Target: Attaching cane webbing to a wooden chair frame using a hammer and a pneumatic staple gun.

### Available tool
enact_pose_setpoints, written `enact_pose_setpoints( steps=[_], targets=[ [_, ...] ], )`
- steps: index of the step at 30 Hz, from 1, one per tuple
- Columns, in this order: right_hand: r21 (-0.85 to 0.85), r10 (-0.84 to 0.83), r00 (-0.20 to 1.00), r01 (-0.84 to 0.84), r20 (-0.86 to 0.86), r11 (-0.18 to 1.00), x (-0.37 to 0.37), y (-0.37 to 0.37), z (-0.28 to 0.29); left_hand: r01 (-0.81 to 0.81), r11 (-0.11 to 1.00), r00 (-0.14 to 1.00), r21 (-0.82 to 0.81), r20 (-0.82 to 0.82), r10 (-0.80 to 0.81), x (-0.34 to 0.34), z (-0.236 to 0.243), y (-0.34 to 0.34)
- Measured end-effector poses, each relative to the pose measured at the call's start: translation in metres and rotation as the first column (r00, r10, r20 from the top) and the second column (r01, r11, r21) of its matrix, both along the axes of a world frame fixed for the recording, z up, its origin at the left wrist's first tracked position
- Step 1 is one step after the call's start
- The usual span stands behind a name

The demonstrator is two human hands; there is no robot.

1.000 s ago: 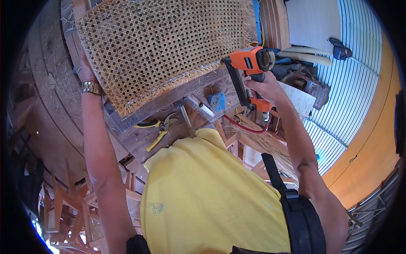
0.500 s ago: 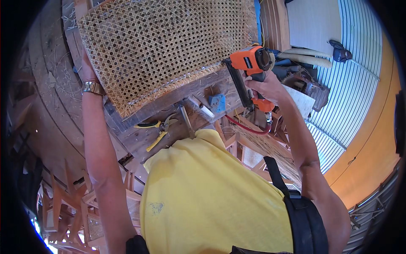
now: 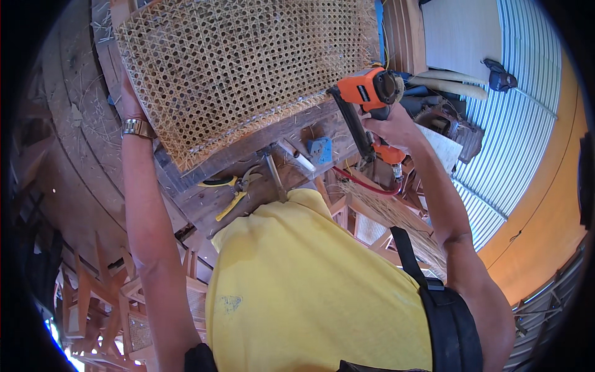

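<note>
Presently: cane panel (image 3: 242, 74) on bench (image 3: 279, 129); left hand (image 3: 132, 104) at panel's left edge, fingers hidden, grip untellable; right hand (image 3: 395, 129) right of panel, fingers round fastening gun (image 3: 365, 87), nose by panel's near edge. Risk: loose panel could slip, misplacing a shot.

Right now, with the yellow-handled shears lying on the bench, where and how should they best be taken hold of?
I'd take the shears by both yellow handles, coming from above and the left. The handles spread apart toward the left and lower left, while the bare metal blades point right, so this approach should keep fingers off them.
</note>
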State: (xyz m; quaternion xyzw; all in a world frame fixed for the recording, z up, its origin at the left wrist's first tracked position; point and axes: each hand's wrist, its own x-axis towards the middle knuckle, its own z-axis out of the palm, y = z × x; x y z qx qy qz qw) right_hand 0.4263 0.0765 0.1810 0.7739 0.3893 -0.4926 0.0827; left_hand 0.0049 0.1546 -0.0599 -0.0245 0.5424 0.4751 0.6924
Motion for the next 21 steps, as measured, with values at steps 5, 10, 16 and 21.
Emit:
enact_pose_setpoints(
  steps=[5, 10, 16, 21],
  targets=[
    [0.036, 0.062, 0.998, -0.062, -0.003, 0.997, -0.002, -0.002, 0.003, -0.003, 1.0, 1.0, 0.002, 0.021, 0.003, 0.0, -0.001, 0.001],
    [0.101, -0.034, 0.999, 0.035, -0.015, 0.994, 0.011, -0.016, 0.006, 0.018, 1.0, 1.0, -0.001, 0.016, -0.018, 0.001, -0.001, 0.001],
    [0.133, -0.142, 0.988, 0.149, -0.061, 0.98, 0.022, -0.028, 0.003, 0.001, 0.999, 1.0, -0.038, 0.028, 0.0, 0.004, 0.006, 0.001],
    [0.124, -0.098, 0.994, 0.102, -0.041, 0.987, 0.018, -0.025, -0.006, -0.041, 0.999, 0.999, -0.036, 0.033, 0.042, 0.004, 0.006, 0.002]
  ],
)
